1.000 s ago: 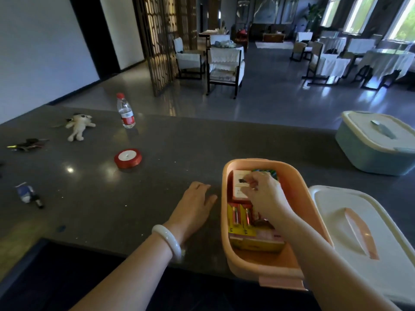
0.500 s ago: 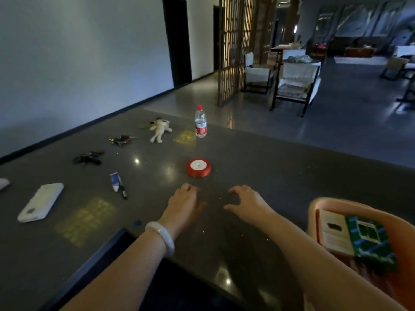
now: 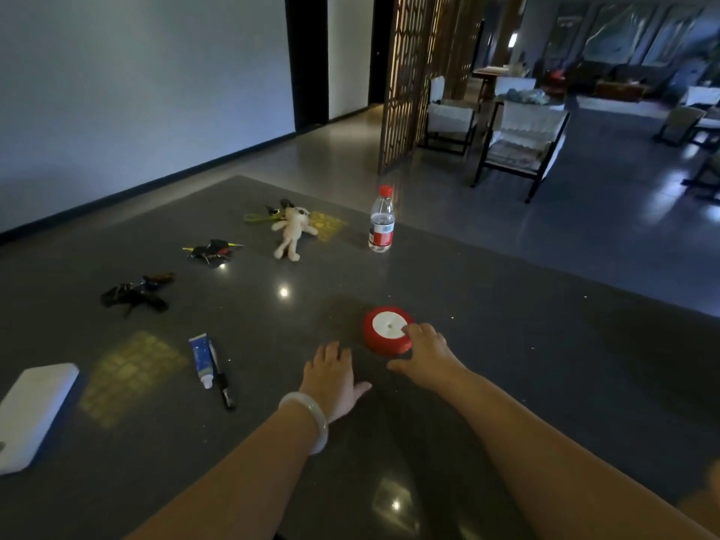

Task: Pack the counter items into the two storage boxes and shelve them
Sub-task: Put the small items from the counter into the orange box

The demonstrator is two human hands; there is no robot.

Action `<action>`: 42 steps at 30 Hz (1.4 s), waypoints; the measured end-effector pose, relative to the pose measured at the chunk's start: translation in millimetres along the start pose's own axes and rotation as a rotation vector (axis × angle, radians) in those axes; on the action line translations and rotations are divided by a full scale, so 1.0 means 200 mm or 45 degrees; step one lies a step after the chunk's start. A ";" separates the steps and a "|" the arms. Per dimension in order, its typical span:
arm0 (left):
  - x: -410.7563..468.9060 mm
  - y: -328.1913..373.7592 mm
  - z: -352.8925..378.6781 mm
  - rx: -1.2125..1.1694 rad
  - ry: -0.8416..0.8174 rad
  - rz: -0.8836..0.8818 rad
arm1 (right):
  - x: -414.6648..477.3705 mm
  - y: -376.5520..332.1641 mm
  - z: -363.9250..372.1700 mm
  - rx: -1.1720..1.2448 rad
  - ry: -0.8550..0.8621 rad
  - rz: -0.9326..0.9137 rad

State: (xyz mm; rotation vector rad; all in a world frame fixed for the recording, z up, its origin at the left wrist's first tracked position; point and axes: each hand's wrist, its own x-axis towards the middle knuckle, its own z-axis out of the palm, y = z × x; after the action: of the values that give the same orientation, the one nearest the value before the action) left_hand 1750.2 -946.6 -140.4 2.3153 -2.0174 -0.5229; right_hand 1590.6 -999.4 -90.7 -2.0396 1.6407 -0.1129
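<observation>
- Red roll (image 3: 385, 325) lies flat on the tabletop (image 3: 545, 364), and the right hand (image 3: 424, 350) has just arrived at it. The fingertips rest on its near right rim and the thumb is spread away toward the person. So this hand is loosely open, and I judge it has no grip yet.
- One second ago this hand was inside the pink storage box, arranging packets. Half a second ago it hovered short of the roll. The head has turned left, and neither box is plainly in view now.
- The left hand (image 3: 331, 378), with a pale bracelet (image 3: 311, 418) on the wrist, lies flat on the tabletop just left of the roll and nearer to the person. It holds nothing, the same as before.
- For the task this means, I think, that the last placing is done and the roll is the next thing to pack. Most of the packing and all of the shelving remain.
- Counted, loose on the tabletop:
  - one red roll;
  - one water bottle (image 3: 382, 220), upright, beyond the roll;
  - one plush toy (image 3: 292, 233), beyond the roll and to its left;
  - two dark bunches (image 3: 212, 251) (image 3: 134, 294), maybe keys, farther left;
  - one small tube (image 3: 200, 360) and one pen (image 3: 222, 380), touching each other, left of the roll;
  - one white flat device (image 3: 33, 411), far left of the roll.
</observation>
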 end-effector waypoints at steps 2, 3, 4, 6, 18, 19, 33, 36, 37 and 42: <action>0.05 -0.02 0.05 0.013 -0.065 0.007 | 0.10 -0.02 0.03 0.015 0.029 0.051; 0.07 -0.04 0.07 0.022 -0.074 0.024 | 0.15 -0.03 0.05 0.029 0.036 0.081; 0.08 -0.05 0.10 0.026 -0.068 0.041 | 0.19 -0.04 0.06 0.040 0.040 0.108; 0.09 -0.08 0.15 0.020 -0.024 0.073 | 0.27 -0.05 0.09 0.035 0.033 0.137; 0.11 -0.11 0.20 0.039 -0.003 0.098 | 0.34 -0.01 0.18 0.051 0.073 0.219; 0.11 -0.11 0.19 0.029 -0.014 0.100 | 0.31 0.01 0.18 0.071 0.057 0.229; -0.15 0.42 -0.01 -0.664 0.073 0.351 | -0.51 0.55 -0.23 0.396 0.111 0.199; -0.35 0.75 -0.08 -0.771 -0.061 0.617 | -0.77 0.69 -0.35 0.486 0.232 0.195; -0.41 0.85 -0.09 -0.786 -0.113 0.677 | -0.84 0.74 -0.39 0.498 0.279 0.202; -0.72 1.31 -0.01 -0.782 -0.150 0.937 | -1.26 1.02 -0.53 0.607 0.462 0.287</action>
State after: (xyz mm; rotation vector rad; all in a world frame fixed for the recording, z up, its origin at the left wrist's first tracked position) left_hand 1483.9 -850.0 -41.8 1.1294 -2.1403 -1.0248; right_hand 1302.4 -828.4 -25.6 -1.5239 1.8262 -0.7546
